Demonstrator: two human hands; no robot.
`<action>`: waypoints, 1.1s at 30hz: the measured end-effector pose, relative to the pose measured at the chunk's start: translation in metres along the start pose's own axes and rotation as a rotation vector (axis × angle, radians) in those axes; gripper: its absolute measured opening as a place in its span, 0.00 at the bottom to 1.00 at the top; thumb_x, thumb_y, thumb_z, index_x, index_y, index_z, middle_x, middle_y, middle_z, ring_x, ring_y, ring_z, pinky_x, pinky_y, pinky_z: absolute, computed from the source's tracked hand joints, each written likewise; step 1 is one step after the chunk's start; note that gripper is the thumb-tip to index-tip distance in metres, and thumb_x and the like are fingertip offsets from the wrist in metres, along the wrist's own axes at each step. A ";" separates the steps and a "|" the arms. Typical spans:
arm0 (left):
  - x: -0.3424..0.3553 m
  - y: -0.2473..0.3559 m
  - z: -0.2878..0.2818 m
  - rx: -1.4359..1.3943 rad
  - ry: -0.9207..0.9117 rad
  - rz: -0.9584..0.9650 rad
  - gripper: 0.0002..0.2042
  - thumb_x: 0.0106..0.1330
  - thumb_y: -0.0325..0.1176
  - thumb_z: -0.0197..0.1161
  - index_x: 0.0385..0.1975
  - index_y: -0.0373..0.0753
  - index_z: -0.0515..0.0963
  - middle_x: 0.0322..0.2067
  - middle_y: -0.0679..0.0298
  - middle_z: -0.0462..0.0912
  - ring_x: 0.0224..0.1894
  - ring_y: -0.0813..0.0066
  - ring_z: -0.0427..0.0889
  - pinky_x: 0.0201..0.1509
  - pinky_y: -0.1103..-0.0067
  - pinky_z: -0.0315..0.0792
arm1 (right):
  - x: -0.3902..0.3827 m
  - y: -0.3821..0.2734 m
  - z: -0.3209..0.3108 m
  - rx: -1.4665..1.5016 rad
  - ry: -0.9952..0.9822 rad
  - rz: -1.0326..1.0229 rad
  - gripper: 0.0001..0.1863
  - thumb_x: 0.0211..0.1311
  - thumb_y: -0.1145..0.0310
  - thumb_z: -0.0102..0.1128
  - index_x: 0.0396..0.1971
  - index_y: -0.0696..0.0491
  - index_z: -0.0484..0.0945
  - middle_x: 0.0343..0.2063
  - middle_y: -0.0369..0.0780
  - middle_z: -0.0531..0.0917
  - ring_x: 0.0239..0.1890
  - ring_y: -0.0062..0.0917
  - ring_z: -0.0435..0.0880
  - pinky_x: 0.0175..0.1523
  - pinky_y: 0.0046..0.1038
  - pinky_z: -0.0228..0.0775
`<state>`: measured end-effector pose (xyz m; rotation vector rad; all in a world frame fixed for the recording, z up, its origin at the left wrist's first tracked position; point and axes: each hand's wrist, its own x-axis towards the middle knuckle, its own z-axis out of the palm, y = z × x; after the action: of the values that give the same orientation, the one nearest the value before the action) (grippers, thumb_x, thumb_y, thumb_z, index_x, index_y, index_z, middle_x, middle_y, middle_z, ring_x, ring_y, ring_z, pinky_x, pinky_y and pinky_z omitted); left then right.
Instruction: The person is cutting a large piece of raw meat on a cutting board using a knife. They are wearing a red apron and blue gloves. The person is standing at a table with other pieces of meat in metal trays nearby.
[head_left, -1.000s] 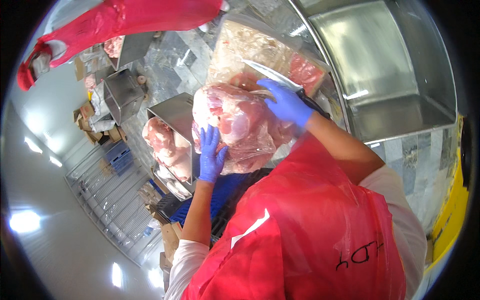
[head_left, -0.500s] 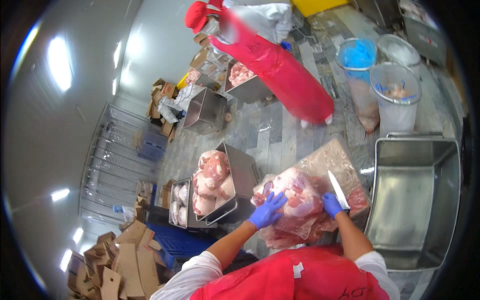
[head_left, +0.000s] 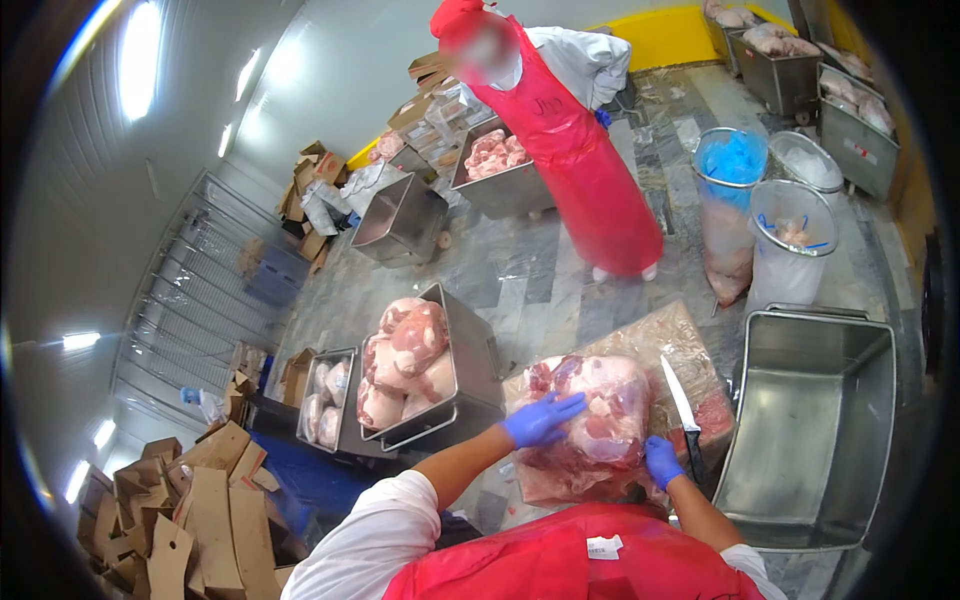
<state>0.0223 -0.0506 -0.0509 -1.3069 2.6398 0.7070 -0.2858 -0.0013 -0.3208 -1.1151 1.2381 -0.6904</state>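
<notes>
A large piece of raw meat (head_left: 612, 392) with pale fat rests on a worktop (head_left: 660, 335) covered in clear plastic. My left hand (head_left: 540, 420), in a blue glove, lies on its left side with the fingers stretched out. My right hand (head_left: 662, 462), also gloved in blue, grips the near right edge of the meat, its fingertips partly hidden. Just right of that hand is a knife (head_left: 678, 395) with a white blade and black handle, lying on the worktop, blade pointing away from me and not held.
An empty steel bin (head_left: 805, 420) stands at right, a meat-filled steel bin (head_left: 452, 385) at left. Beyond the worktop stands a co-worker in a red apron (head_left: 600, 170). Lined bins (head_left: 790, 265) are at far right, flattened cardboard (head_left: 205, 515) at lower left.
The view has shifted. My left hand has its fingers closer together and now points right across the meat. The knife handle shows more clearly beside my right hand. The co-worker has turned.
</notes>
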 end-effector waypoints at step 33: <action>0.073 0.114 -0.009 0.244 0.186 -0.042 0.60 0.45 0.71 0.73 0.76 0.42 0.55 0.76 0.43 0.51 0.73 0.27 0.54 0.68 0.34 0.56 | -0.027 -0.061 0.020 0.674 0.564 0.218 0.19 0.73 0.64 0.44 0.48 0.57 0.83 0.40 0.44 0.86 0.40 0.35 0.84 0.46 0.40 0.79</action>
<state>-0.1107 -0.0482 -0.0245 -1.4121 2.7226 0.2562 -0.2641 0.0072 -0.2550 -0.2216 1.4055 -1.1871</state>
